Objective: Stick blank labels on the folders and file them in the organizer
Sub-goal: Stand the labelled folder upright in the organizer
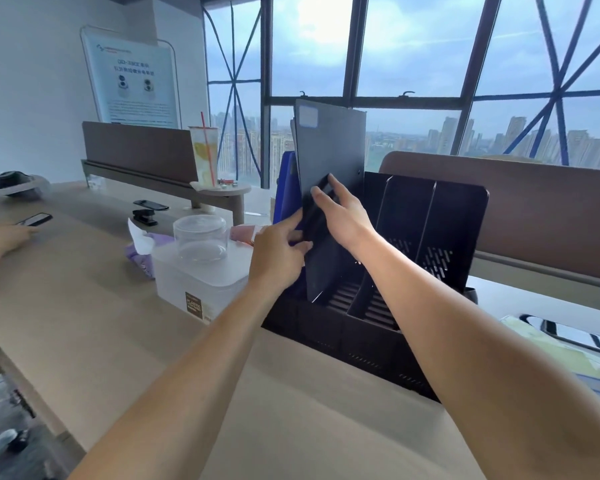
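Observation:
A dark folder stands upright in the left slot of the black organizer, with a pale blank label at its top left corner. My left hand pinches the folder's near edge low down. My right hand grips the same folder from the right side, fingers across its spine. A blue folder stands behind it on the left, mostly hidden. The organizer's right slots hold nothing that I can see.
A translucent plastic box with a clear round jar on it stands left of the organizer. A tissue pack, a drink cup, a phone and another person's hand lie further left.

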